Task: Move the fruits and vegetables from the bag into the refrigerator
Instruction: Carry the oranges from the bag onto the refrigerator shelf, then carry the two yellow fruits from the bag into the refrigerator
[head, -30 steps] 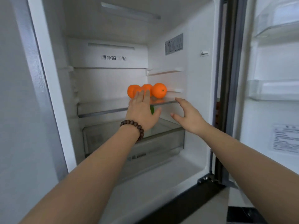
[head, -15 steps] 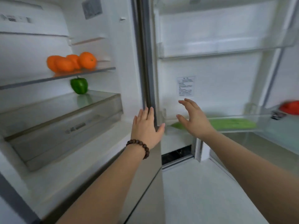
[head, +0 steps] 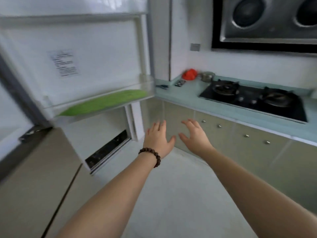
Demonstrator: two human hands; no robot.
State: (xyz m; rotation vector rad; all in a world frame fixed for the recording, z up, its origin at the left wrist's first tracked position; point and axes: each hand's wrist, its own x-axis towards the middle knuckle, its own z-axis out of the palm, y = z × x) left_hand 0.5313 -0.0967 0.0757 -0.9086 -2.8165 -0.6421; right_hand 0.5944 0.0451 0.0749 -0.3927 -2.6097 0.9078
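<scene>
My left hand (head: pixel 158 139), with a bead bracelet on its wrist, and my right hand (head: pixel 194 136) are both stretched out in front of me with spread, straight fingers, and both hold nothing. They hover side by side in front of the lower cabinets. A red bag (head: pixel 189 74) sits on the far corner of the pale blue counter (head: pixel 187 93). The open refrigerator door (head: pixel 77 54) fills the left; a green item (head: pixel 106 102) lies in its bottom door shelf. The refrigerator's interior is out of view.
A black gas hob (head: pixel 253 98) with two burners is set into the counter, under a range hood (head: pixel 264 19). A small jar (head: pixel 207 76) and small dark items (head: pixel 180 82) lie near the bag. Beige cabinet doors (head: pixel 240 143) run below; pale floor (head: pixel 171 194) lies ahead.
My view has swung right, from the refrigerator's shelves with oranges and a green pepper to the open door and the counter. Both hands came out of the refrigerator empty.
</scene>
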